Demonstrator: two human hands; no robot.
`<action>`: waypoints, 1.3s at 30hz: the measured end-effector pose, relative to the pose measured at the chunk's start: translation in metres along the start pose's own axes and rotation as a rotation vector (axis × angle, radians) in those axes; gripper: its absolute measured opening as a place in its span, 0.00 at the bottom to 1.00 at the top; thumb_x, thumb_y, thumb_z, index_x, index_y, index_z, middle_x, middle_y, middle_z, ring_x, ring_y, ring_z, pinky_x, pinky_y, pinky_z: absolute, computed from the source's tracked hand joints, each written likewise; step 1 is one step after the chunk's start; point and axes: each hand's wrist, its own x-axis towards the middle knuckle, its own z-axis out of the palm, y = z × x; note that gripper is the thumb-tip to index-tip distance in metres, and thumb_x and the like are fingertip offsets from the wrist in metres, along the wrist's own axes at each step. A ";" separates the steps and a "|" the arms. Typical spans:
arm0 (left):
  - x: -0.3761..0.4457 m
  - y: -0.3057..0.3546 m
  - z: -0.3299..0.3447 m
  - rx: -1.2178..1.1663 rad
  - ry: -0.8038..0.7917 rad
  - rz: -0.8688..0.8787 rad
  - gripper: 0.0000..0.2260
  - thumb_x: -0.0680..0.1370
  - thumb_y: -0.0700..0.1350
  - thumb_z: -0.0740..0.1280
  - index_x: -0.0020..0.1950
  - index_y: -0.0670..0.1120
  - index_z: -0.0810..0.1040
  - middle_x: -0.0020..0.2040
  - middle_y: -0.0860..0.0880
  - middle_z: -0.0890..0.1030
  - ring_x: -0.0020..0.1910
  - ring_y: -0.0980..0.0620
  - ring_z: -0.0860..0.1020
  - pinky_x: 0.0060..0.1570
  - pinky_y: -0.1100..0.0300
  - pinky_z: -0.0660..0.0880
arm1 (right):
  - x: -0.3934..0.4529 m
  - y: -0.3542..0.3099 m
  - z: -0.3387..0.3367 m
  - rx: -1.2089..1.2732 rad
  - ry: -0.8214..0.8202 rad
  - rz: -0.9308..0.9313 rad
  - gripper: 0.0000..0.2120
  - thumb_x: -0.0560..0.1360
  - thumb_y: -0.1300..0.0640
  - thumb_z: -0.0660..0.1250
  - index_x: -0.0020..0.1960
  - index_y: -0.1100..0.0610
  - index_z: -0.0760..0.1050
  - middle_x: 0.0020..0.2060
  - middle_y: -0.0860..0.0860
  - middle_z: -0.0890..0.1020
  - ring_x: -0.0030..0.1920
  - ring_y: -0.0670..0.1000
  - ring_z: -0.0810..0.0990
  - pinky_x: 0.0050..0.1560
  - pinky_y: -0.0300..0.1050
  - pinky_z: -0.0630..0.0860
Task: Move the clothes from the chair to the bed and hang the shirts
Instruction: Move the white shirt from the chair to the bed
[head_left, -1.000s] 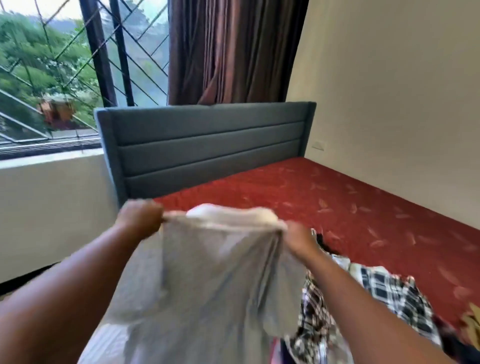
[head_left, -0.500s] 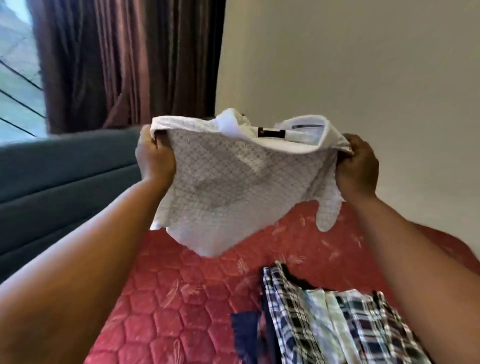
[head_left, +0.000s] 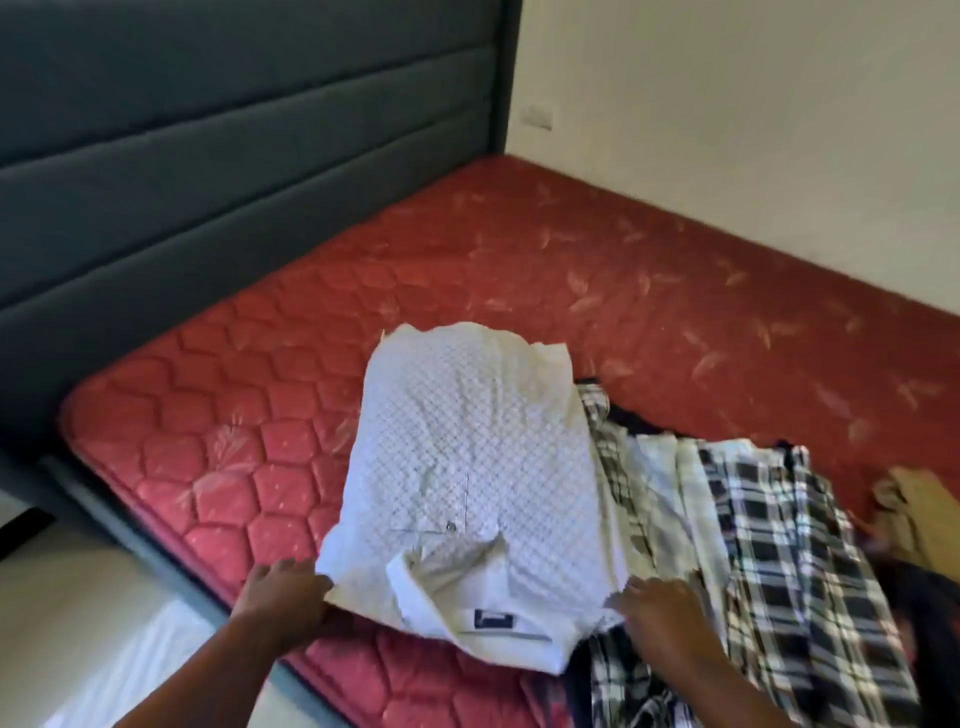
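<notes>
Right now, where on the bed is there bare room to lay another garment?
Bare mattress runs from the headboard along the wall, beyond the white shirt. A narrower strip lies left of that shirt. The near right is crowded: plaid shirt, tan cloth, and both hands at the white shirt's collar end.
</notes>
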 end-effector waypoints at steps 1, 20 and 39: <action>-0.005 0.004 0.010 0.043 -0.079 -0.024 0.18 0.78 0.52 0.57 0.67 0.57 0.74 0.67 0.50 0.73 0.69 0.46 0.67 0.66 0.48 0.63 | -0.003 -0.007 0.009 -0.087 -0.057 -0.022 0.22 0.40 0.52 0.83 0.31 0.41 0.78 0.27 0.43 0.74 0.26 0.44 0.76 0.28 0.40 0.61; -0.079 0.100 0.016 -0.285 -0.203 -0.246 0.19 0.81 0.57 0.57 0.69 0.52 0.72 0.68 0.50 0.74 0.67 0.48 0.73 0.63 0.56 0.70 | -0.014 -0.039 0.025 -0.197 -0.438 -0.183 0.17 0.79 0.57 0.57 0.67 0.53 0.69 0.63 0.54 0.75 0.62 0.56 0.75 0.60 0.50 0.69; -0.401 0.150 0.174 -0.439 0.011 -0.574 0.29 0.80 0.63 0.54 0.77 0.50 0.60 0.75 0.47 0.65 0.74 0.45 0.62 0.70 0.49 0.63 | -0.192 -0.249 0.076 -0.446 -0.127 -0.786 0.19 0.76 0.51 0.62 0.66 0.54 0.68 0.62 0.55 0.77 0.64 0.59 0.73 0.59 0.50 0.72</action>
